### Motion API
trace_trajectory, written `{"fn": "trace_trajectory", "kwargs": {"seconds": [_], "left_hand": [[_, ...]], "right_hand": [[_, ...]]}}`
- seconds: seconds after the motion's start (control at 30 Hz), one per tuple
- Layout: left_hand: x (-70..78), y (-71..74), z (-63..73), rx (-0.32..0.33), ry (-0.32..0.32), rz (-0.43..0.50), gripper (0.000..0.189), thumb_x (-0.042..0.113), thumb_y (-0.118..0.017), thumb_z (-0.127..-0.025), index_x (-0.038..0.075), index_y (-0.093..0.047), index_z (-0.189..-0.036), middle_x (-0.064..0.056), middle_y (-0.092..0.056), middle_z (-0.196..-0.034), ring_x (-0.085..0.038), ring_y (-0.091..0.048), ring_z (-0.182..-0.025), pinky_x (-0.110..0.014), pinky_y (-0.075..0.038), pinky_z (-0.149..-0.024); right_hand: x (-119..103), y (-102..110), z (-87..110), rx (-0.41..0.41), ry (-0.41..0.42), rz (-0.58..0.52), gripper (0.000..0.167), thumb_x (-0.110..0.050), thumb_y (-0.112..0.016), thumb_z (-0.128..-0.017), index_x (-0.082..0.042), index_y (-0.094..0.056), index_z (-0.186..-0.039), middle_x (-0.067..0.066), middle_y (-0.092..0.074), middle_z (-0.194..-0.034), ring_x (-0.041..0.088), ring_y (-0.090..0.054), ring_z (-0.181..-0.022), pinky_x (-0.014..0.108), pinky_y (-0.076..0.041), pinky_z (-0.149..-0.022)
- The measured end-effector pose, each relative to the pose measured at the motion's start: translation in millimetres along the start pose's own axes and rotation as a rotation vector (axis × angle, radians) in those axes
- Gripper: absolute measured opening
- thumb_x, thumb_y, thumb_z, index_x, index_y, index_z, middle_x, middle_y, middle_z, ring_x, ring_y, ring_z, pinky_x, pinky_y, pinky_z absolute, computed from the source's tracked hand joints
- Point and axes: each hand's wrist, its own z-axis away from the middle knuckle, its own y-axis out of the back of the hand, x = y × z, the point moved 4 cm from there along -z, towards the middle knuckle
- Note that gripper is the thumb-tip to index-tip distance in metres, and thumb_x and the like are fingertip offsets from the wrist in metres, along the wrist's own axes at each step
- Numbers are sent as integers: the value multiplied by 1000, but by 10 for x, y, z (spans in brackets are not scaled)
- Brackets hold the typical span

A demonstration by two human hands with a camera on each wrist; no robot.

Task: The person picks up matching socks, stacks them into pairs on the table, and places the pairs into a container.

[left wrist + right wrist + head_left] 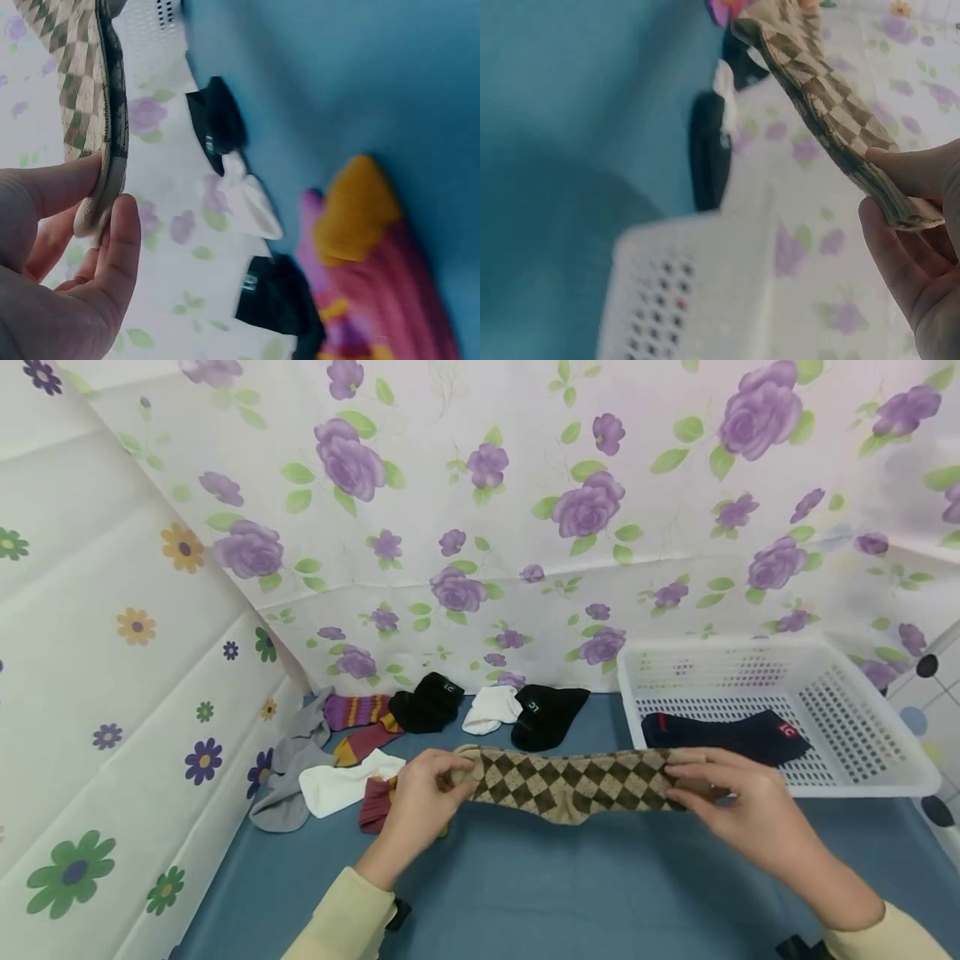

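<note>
A tan and brown sock [570, 781] with a diamond pattern is stretched level between both hands, above the blue cloth. My left hand [427, 789] pinches its left end between thumb and fingers; the left wrist view shows the thumb on one face of the sock [94, 112] and fingers on the other. The right hand [742, 793] pinches the opposite end, where ribbing shows in the right wrist view. Its heel bulges downward near the middle. Behind the right hand, a dark navy sock [720, 735] with a red patch lies in the white basket [862, 789].
Along the back lie black socks [427, 703], another black pair [547, 714] and a white sock [491, 708]. At left are a grey sock [288, 777], a white sock [348, 783] and striped purple, maroon and yellow socks [356, 712]. Floral sheets hang behind and at the left.
</note>
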Motion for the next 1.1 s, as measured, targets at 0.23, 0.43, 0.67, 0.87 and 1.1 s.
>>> {"fn": "trace_trajectory", "kwargs": {"seconds": [0.23, 0.43, 0.67, 0.87, 1.1], "left_hand": [[304, -63, -276, 38, -76, 30, 19, 19, -74, -81, 20, -73, -100, 7, -58, -98, -2, -57, -73, -18, -51, -62], [595, -309, -517, 26, -180, 71, 21, 18, -73, -82, 16, -72, -103, 1, -58, -99, -5, -58, -74, -16, -50, -62], [974, -661, -857, -55, -181, 45, 23, 19, -70, -84, 16, -70, -107, 1, -57, -103, -3, -53, -74, -16, -47, -61], [1194, -1041, -1000, -77, -205, 25, 26, 19, -67, -86, 14, -68, -112, 0, -56, -108, -3, -53, -79, -12, -45, -61], [1351, -1452, -1061, -164, -203, -33, 24, 22, -65, -89, 17, -67, -112, 2, -56, -106, -5, -54, -86, -11, -45, -65]], "right_hand": [[269, 310, -293, 36, -6, 120, 37, -5, -84, -63, -21, -74, -94, -6, -68, -95, -7, -58, -64, 4, -43, -56], [634, 549, -404, 21, -90, 233, 34, -4, -82, -65, -17, -74, -96, 3, -68, -103, -3, -62, -72, 10, -48, -55], [1017, 838, -461, 2, -194, 379, 28, -2, -79, -68, -6, -72, -95, 18, -65, -100, 31, -62, -74, 43, -48, -55], [1337, 958, -475, -62, -287, 457, 24, 1, -72, -74, 2, -69, -98, 25, -60, -103, 38, -54, -84, 50, -41, -66], [1876, 909, -387, -271, -465, 436, 22, -2, -70, -78, 4, -68, -99, 29, -62, -101, 35, -61, -73, 38, -44, -47]]}}
